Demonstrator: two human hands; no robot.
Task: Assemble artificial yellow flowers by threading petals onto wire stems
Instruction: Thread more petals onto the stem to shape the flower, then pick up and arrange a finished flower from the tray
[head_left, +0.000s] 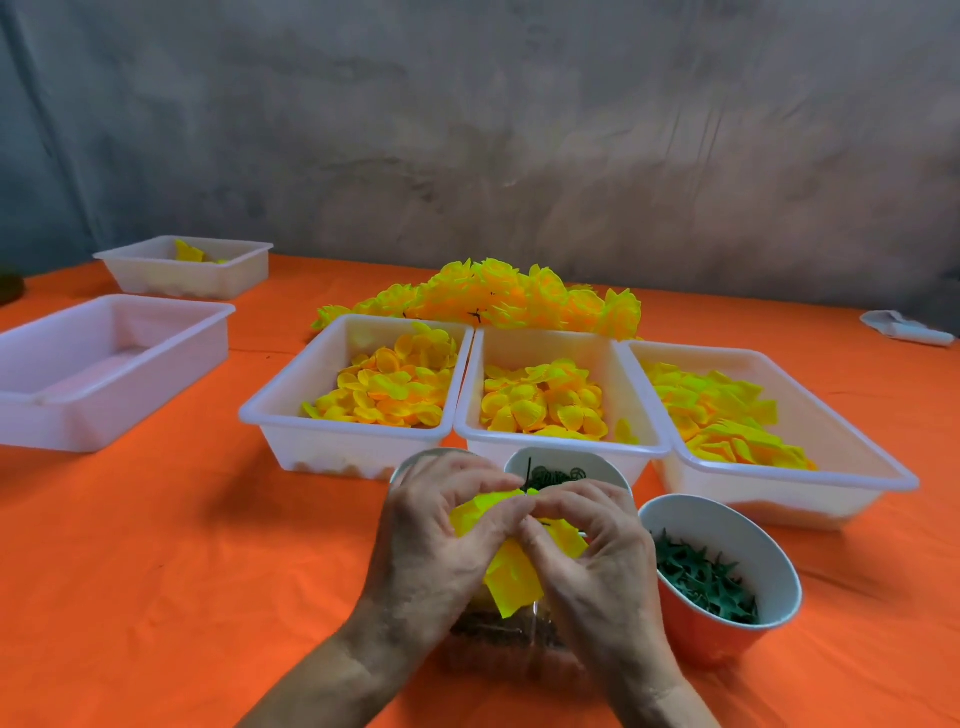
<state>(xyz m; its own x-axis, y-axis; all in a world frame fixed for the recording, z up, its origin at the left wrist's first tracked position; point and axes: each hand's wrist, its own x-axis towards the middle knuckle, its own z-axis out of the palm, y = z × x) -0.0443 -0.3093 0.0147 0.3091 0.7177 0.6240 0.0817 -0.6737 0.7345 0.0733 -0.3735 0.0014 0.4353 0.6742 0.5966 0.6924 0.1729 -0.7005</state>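
Both hands meet over the near middle of the worktop (156, 545), grasping one half-built flower (511, 566) between them. The left hand (441, 540) curls its fingers round the yellow petals from the left, thumb and forefinger pinching near the top. The right hand (597, 551) pinches the same bunch from the right, its fingertips meeting the left's at the flower's top, where a thin dark wire stem (529, 473) pokes up. Loose petal edges hang down between the palms.

Taking the flower as the mark: just behind it sits a white bowl (597, 460) of dark green rings, partly hidden by the hands. To its right stands an orange bowl (727, 639) with a white inside, holding green star-shaped pieces. Under the wrists lies a clear bag (498, 644) of something dark; its contents cannot be made out.

Farther behind the flower, three white trays stand side by side, touching: the left tray (291, 415), the middle tray (550, 447) and the right tray (831, 431), each holding yellow petals. Behind them lies a heap of finished flowers (519, 299). Well to the flower's left are two more trays (104, 415), the farther one (156, 270) with a few petals.
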